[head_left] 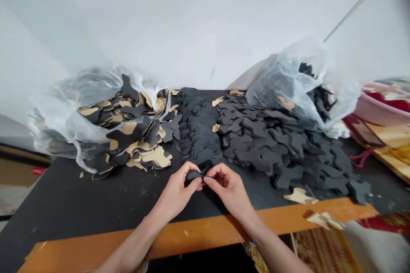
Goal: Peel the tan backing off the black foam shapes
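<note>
Between my two hands, low over the front of the black table (105, 209), is a thin black cut-out piece (196, 175). My left hand (181, 185) pinches its left side with thumb and fingers. On the other side, my right hand (229, 185) grips its right end, the fingertips close to those of the left. The piece looks bent, and its full outline is partly hidden by my fingers. Just beyond my hands lies a long overlapping row of black pieces (199, 128). To its right spread stacks of black wavy-edged pieces (256, 153).
At left, a clear plastic bag (64, 106) spills black and tan pieces (150, 155). Another plastic bag (278, 81) with black pieces stands back right, near a pink basin (371, 104). Tan scraps (301, 196) lie by the orange front edge (205, 236). A white wall rises behind.
</note>
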`<state>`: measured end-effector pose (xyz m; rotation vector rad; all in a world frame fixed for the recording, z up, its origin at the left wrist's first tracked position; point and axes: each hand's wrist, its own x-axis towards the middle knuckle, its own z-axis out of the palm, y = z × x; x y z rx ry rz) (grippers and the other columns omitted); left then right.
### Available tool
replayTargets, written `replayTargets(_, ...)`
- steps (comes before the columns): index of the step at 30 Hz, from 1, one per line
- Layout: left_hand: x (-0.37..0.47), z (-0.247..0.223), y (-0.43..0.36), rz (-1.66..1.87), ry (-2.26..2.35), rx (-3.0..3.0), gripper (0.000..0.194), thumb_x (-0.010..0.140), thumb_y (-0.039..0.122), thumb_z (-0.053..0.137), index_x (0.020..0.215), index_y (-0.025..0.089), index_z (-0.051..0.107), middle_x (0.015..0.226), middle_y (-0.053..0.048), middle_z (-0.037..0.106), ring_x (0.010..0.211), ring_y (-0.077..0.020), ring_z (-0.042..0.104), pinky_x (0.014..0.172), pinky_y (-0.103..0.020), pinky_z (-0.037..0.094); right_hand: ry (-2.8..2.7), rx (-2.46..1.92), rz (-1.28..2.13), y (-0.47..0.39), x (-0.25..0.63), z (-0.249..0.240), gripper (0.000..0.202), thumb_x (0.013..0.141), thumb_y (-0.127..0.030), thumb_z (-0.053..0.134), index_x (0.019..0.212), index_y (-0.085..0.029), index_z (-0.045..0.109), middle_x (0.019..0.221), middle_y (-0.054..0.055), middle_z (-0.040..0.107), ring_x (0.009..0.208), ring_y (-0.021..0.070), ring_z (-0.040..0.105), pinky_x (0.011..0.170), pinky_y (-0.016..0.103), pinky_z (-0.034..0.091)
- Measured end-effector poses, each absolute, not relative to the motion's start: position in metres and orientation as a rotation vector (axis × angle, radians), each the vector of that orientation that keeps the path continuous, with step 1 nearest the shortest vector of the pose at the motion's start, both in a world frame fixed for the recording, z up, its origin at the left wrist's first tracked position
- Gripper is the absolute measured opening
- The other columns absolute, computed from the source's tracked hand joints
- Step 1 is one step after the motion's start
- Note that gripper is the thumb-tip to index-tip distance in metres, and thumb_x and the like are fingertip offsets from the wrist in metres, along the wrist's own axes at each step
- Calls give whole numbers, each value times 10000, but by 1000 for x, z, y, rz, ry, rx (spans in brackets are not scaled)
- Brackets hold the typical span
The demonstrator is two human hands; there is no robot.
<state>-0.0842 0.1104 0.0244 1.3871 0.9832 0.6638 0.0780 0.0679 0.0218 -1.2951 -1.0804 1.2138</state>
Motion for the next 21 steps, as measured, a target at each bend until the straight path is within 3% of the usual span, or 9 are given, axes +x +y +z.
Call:
replayTargets(10,-87,31,112,713,997,1314,342,851,411,617,1032,134,708,758,-35,694,771,-197,667,757,-299,542,-1038,-1280,1184,80,71,19,254,808,-392,709,805,-217,524,707,-24,617,636,152,641,634,284,533)
replayTargets(21,-86,33,108,787,1040,1287,308,831,423,644,924,141,727,743,-40,697,730,-200,671,722,-298,564,-1221,-1416,974,82,69,23,108,836,-284,656,853,-210,580,727,-32,605,627,129,591,598,246,479)
